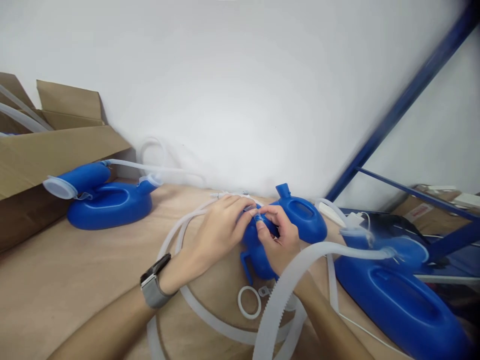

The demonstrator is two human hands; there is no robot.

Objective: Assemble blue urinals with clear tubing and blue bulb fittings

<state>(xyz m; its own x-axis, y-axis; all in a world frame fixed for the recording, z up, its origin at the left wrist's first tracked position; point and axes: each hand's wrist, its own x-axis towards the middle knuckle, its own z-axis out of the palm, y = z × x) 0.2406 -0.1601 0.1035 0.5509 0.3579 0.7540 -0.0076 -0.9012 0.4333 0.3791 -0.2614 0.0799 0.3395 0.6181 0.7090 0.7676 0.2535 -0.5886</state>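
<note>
My left hand (221,227), with a watch (155,282) at the wrist, is closed in a pinch on the clear end of a hose (258,216). From the other side my right hand (279,232) pinches the same clear end between thumb and fingers. A blue plastic part with a small hook-like handle (260,257) is just under both hands; how it joins the hose end is hidden by my fingers. Just behind my right hand lies a blue jug (305,220) with an open spout. A white ring (239,302) and a small clear clip (264,291) lie below my hands.
Translucent hose (221,327) loops over the brown surface (101,285) and past my right forearm. Blue jugs with hoses stand at left (112,212) and right (405,305). A cardboard box (56,150) is at left; a blue metal frame (397,100) rises at right before the wall.
</note>
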